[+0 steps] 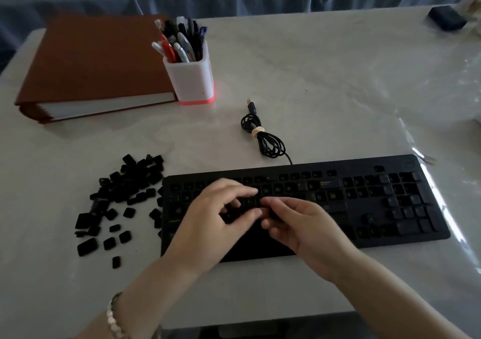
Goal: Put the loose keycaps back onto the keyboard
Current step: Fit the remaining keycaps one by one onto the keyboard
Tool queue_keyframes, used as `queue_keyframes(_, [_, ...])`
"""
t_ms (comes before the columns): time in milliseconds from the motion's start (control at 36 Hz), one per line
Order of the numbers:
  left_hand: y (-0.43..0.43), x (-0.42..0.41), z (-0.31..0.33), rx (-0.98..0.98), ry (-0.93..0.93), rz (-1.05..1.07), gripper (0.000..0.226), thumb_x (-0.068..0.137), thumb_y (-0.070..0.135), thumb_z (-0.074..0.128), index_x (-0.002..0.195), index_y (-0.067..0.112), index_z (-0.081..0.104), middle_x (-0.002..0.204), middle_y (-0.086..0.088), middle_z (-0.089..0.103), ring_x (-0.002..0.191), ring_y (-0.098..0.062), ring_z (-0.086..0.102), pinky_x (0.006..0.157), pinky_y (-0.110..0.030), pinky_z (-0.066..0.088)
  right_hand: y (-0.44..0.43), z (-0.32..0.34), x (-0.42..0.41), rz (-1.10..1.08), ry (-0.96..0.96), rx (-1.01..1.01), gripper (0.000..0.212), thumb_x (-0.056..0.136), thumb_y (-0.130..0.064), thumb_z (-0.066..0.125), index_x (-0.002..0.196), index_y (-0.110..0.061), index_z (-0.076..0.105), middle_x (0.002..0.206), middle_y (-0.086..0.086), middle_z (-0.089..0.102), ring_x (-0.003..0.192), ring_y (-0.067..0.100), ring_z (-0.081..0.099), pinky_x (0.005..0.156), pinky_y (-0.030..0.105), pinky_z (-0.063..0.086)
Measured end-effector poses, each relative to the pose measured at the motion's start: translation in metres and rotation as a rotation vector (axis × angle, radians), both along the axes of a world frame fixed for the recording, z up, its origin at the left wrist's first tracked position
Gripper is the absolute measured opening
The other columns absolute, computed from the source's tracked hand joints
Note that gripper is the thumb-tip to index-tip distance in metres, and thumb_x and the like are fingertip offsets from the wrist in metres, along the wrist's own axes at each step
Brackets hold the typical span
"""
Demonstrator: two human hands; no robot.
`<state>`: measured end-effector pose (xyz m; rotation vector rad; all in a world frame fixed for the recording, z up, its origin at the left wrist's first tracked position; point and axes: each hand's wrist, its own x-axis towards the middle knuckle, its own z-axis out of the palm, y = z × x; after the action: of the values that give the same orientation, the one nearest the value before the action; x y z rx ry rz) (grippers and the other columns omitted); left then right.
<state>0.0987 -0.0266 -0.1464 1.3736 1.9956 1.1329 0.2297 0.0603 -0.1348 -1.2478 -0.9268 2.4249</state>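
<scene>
**Both hands busy at the middle of a half-bare keyboard**

The pale table (325, 83) carries everything. A brown binder (91, 65) lies at the far left with a white pen holder (191, 80) beside it. Nearer me, the black keyboard (364, 200) sits with many sockets bare, though the keypad end looks mostly filled. Its bundled cable (263, 138) lies just behind it.

The left hand (210, 224) and right hand (307, 226) meet over the middle rows, fingers curled and pinched close. They hide whatever is between them, so I cannot tell whether a cap is held.

The loose keycaps (122, 198) lie heaped just left of the keyboard. They look light, stiff and small, probably best pinched by the sides and pressed straight down. Their legends are too dark to read.
</scene>
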Motion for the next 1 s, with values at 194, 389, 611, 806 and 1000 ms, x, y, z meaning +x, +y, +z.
queue_keyframes(194, [-0.018, -0.005, -0.001, -0.069, -0.009, 0.003, 0.031, 0.075, 0.026, 0.076, 0.097, 0.044, 0.065, 0.103, 0.023, 0.052, 0.096, -0.003, 0.053, 0.081, -0.008, 0.038, -0.018, -0.002, -0.019, 0.216, -0.058, 0.123, 0.022, 0.096, -0.018, 0.046, 0.101, -0.01, 0.066, 0.091, 0.003, 0.072, 0.061, 0.003, 0.046, 0.054, 0.015, 0.038])
queue_keyframes(389, [-0.025, -0.009, -0.002, 0.001, -0.049, 0.016, 0.013, 0.069, 0.047, 0.066, 0.081, 0.051, 0.064, 0.101, 0.022, 0.052, 0.101, -0.002, 0.053, 0.084, -0.008, 0.039, -0.018, 0.001, -0.023, 0.275, 0.043, 0.062, 0.03, 0.087, -0.026, 0.049, 0.108, -0.012, 0.065, 0.098, 0.003, 0.071, 0.071, 0.0, 0.058, 0.061, 0.016, 0.042])
queue_keyframes(611, [-0.025, -0.009, 0.006, 0.143, -0.03, 0.16, 0.022, 0.069, 0.036, 0.073, 0.086, 0.042, 0.06, 0.091, 0.016, 0.063, 0.081, -0.003, 0.06, 0.069, -0.01, 0.043, -0.01, 0.007, -0.013, 0.199, 0.06, 0.028, 0.029, 0.071, -0.019, 0.057, 0.094, -0.006, 0.07, 0.073, 0.001, 0.066, 0.059, 0.005, 0.048, 0.048, 0.013, 0.038])
queue_keyframes(806, [-0.022, -0.005, 0.013, 0.185, -0.018, 0.142, 0.028, 0.07, 0.025, 0.074, 0.089, 0.042, 0.062, 0.088, 0.014, 0.063, 0.074, -0.001, 0.06, 0.064, -0.006, 0.043, -0.007, 0.008, -0.01, 0.222, 0.013, 0.11, 0.031, 0.067, -0.018, 0.061, 0.094, -0.004, 0.069, 0.063, -0.002, 0.057, 0.054, 0.001, 0.047, 0.046, 0.013, 0.037])
queue_keyframes(1000, [-0.021, -0.001, 0.013, 0.207, -0.035, 0.104, 0.021, 0.07, 0.036, 0.073, 0.09, 0.035, 0.066, 0.083, 0.012, 0.064, 0.072, -0.005, 0.062, 0.064, -0.008, 0.045, -0.006, 0.008, -0.004, 0.206, 0.048, 0.12, 0.018, 0.067, -0.019, 0.062, 0.077, -0.009, 0.073, 0.065, 0.0, 0.056, 0.056, 0.004, 0.043, 0.046, 0.013, 0.032])
